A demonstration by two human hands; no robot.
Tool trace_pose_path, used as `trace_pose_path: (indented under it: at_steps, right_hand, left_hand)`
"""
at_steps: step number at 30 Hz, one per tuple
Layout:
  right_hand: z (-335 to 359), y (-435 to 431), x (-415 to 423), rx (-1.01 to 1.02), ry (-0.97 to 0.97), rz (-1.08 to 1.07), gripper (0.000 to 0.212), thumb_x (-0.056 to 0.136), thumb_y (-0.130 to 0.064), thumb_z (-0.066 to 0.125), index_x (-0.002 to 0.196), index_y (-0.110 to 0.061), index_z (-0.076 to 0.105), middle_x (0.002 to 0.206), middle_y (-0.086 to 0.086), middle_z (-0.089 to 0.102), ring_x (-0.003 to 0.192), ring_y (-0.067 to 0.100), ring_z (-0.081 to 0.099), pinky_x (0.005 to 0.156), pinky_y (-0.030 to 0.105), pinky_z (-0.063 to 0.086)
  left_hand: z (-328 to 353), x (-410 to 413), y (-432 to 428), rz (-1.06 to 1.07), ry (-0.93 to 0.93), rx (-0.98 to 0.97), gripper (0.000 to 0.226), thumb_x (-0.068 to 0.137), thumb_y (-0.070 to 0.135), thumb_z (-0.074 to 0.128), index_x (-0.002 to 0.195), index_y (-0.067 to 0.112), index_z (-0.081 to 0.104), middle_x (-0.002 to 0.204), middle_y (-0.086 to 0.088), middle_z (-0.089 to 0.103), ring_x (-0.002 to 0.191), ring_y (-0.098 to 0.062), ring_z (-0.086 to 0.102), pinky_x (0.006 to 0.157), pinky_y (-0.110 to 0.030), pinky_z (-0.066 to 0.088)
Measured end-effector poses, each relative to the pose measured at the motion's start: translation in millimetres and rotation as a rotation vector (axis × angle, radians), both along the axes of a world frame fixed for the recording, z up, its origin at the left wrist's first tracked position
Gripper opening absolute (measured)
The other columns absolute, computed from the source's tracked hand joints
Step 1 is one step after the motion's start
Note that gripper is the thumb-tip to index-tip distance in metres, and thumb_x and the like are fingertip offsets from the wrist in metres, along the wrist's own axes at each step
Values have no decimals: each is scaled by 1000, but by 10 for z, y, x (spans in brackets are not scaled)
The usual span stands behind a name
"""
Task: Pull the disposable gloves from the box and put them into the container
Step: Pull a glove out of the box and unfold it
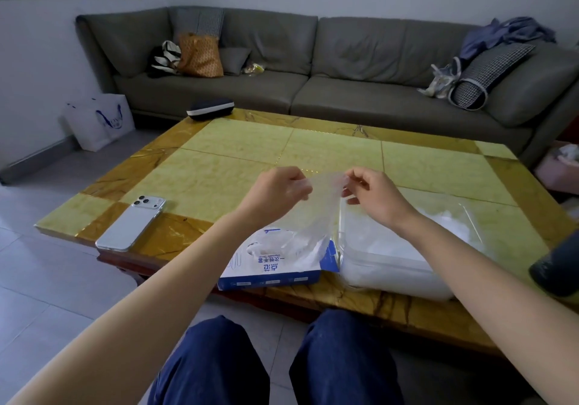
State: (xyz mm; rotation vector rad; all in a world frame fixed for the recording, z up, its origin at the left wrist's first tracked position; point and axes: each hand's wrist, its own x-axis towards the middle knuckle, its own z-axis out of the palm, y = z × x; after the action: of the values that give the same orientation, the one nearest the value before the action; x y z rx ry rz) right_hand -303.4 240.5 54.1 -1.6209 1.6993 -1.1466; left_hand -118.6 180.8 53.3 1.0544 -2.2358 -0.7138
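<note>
Forearms raised, left hand and right hand pinch glove.

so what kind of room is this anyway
Most likely a home living room. A long grey fabric sofa runs along the wall, a low yellow-and-brown stone-topped coffee table stands in front of it, and a white paper shopping bag sits on the pale tiled floor.

We count two hands, a left hand and a right hand, and one clear glove between them. On the table we count one box and one container at its near edge, one phone by the left edge, and one dark case at the far-left corner.
</note>
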Motion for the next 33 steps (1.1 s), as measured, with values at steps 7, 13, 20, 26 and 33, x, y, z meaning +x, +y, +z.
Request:
trace_pose_path:
  at_steps: [7, 13, 20, 26, 33]
  right_hand:
    - [113, 254, 24, 231, 97, 87, 86, 79, -53, 61, 144, -17, 18, 124, -8, 38, 115, 10, 45, 93, 24, 39]
    - [-14, 132, -173, -26, 189, -163, 64, 87, -8, 65, 138, -3, 28, 84, 0, 51, 79, 14, 53, 69, 16, 45]
    - [49, 176, -573, -63, 264, -197, 16, 98, -14, 47, 87, -10, 58, 77, 1, 60, 70, 14, 57, 71, 28, 47]
    - [236, 197, -950, -200, 280, -395, 20, 101, -15, 41, 94, -5, 58, 82, 4, 58, 76, 19, 53, 59, 25, 33]
    - [380, 389, -1172, -656, 447, -411, 17, 96, -9, 46, 87, -3, 58, 79, 2, 54, 74, 17, 50, 66, 27, 39]
  left_hand:
    - [289, -235, 6, -17, -83, 91, 8, 87, 17, 64, 86, 10, 67, 75, 3, 68, 80, -18, 66, 80, -34, 54]
    - [411, -401, 61, -95, -138, 105, 12, 87, 16, 65, 88, 5, 68, 74, -2, 69, 76, -19, 66, 80, -32, 54]
    - [421, -503, -45, -87, -179, 159, 17, 89, 17, 63, 93, 2, 67, 72, 0, 65, 66, -12, 62, 73, -24, 52]
    - [488, -914, -120, -69, -149, 8, 24, 92, 25, 58, 103, 6, 68, 99, -7, 69, 90, -19, 62, 81, -30, 49]
    - [529, -1141, 13, -48, 257, -192, 26, 92, 10, 55, 114, 17, 68, 111, 3, 68, 100, -6, 61, 89, -14, 45]
